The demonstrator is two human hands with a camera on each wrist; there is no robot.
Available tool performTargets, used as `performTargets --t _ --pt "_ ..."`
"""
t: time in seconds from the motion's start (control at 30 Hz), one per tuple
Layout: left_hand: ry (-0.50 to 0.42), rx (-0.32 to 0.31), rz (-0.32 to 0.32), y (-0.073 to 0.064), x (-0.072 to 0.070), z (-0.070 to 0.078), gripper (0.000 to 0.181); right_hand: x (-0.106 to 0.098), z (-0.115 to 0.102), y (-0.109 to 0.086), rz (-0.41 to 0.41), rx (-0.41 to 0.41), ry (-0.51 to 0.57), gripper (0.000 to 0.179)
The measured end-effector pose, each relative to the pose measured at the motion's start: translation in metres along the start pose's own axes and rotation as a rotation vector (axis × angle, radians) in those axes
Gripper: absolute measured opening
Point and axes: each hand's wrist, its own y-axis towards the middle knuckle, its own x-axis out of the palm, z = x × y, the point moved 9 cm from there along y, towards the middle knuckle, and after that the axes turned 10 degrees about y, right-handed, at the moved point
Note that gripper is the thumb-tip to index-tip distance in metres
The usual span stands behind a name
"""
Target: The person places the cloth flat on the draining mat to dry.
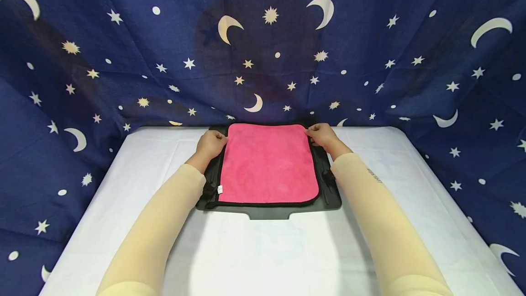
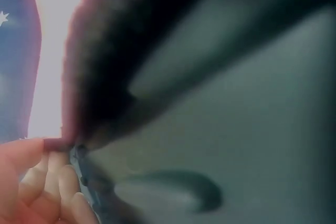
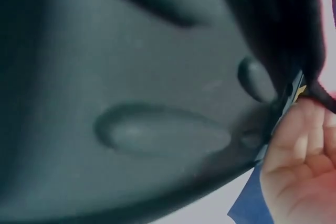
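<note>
A bright pink towel (image 1: 269, 163) with black edging and a small white tag lies spread over a dark grey plastic board (image 1: 269, 214) in the head view. At its far left corner, my left hand (image 1: 212, 144) pinches the edge. My right hand (image 1: 323, 135) pinches the far right corner. Close up and blurred, the board (image 2: 252, 108) fills much of the left wrist view, beside the left hand (image 2: 39, 187). In the right wrist view the moulded board (image 3: 157, 72) stands left of the right hand (image 3: 302, 161). The towel covers the board's middle.
Under the board is a table with a white cloth (image 1: 246, 255). A dark blue curtain (image 1: 271, 72) with moons and stars hangs along the back and both sides. Dark clips or knobs (image 1: 328, 176) show at the board's sides, partly hidden by my forearms.
</note>
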Motion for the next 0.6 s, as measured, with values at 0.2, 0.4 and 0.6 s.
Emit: performTargets --t 0.2,0.4,0.6 --pt "0.017 -0.021 0.013 0.001 -0.002 -0.007 0.024 -0.002 0.001 -0.002 0.012 -0.004 -0.029 0.033" --pt "0.049 -0.001 -0.009 -0.001 0.001 -0.005 0.023 -0.012 -0.005 -0.004 0.086 -0.068 -0.294 0.031" --pt "0.097 0.046 0.044 -0.002 -0.012 0.003 0.025 -0.014 -0.034 -0.009 0.134 -0.200 -0.436 0.031"
